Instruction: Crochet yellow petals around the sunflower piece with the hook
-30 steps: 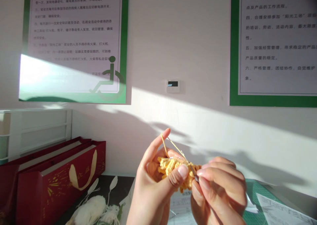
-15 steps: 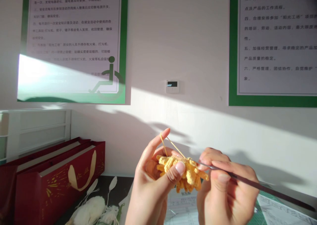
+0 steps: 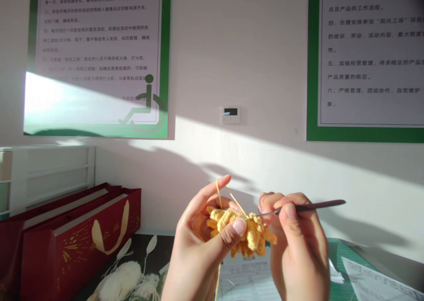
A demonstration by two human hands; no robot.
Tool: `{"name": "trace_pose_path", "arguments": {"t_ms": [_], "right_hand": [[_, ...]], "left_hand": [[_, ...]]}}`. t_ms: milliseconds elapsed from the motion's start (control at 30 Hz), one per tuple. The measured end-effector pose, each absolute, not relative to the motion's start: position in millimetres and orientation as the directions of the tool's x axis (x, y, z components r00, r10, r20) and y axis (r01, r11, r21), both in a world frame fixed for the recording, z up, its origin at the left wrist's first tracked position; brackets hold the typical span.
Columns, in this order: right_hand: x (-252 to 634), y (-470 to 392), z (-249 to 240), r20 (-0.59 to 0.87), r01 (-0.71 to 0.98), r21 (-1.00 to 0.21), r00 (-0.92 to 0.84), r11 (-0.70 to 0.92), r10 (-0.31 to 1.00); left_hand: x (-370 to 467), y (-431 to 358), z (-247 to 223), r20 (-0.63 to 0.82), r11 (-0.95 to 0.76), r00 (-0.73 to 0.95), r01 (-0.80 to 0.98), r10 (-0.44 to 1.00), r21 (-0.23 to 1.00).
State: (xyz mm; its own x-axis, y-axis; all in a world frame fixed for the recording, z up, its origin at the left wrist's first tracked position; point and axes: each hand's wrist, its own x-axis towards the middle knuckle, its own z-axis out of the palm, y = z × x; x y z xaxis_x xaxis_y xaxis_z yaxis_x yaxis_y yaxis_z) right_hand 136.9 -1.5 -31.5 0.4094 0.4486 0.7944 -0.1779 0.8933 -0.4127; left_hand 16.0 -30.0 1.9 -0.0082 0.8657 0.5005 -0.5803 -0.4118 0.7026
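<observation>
My left hand [image 3: 205, 235] pinches a yellow crocheted piece [image 3: 253, 237] with curled petals, its thumb pressed on the front. Yellow yarn [image 3: 236, 199] loops over the raised left index finger and runs down to the top of the piece. In my right hand [image 3: 298, 243] is a crochet hook [image 3: 319, 205] with a dark handle, held between thumb and fingers. The hook's thin metal shaft meets the top edge of the crocheted piece; its very tip is too small to make out. A yarn strand hangs below my left hand.
Red gift bags [image 3: 82, 235] stand at the left beside a white rack [image 3: 53, 173]. White fluffy yarn [image 3: 121, 281] lies near them. Printed paper [image 3: 245, 279] and a green cutting mat [image 3: 338, 248] are under and right of my hands. Behind is a wall with posters.
My right hand has turned and shifted left, so the hook's handle now points slightly up to the right instead of down. My left hand and the crocheted piece have moved only slightly.
</observation>
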Motion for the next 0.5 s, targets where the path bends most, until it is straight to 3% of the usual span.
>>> {"name": "trace_pose_path", "arguments": {"t_ms": [267, 500], "right_hand": [[134.3, -4.0, -25.9, 0.747, -0.433, -0.508, 0.211, 0.745, 0.631], [125.9, -4.4, -29.4, 0.816, -0.434, -0.422, 0.201, 0.796, 0.542]], "left_hand": [[12.4, -27.9, 0.1, 0.522, -0.375, 0.095, -0.588, 0.848, 0.716], [13.0, -25.5, 0.1, 0.500, -0.338, 0.101, -0.621, 0.860, 0.707]]}}
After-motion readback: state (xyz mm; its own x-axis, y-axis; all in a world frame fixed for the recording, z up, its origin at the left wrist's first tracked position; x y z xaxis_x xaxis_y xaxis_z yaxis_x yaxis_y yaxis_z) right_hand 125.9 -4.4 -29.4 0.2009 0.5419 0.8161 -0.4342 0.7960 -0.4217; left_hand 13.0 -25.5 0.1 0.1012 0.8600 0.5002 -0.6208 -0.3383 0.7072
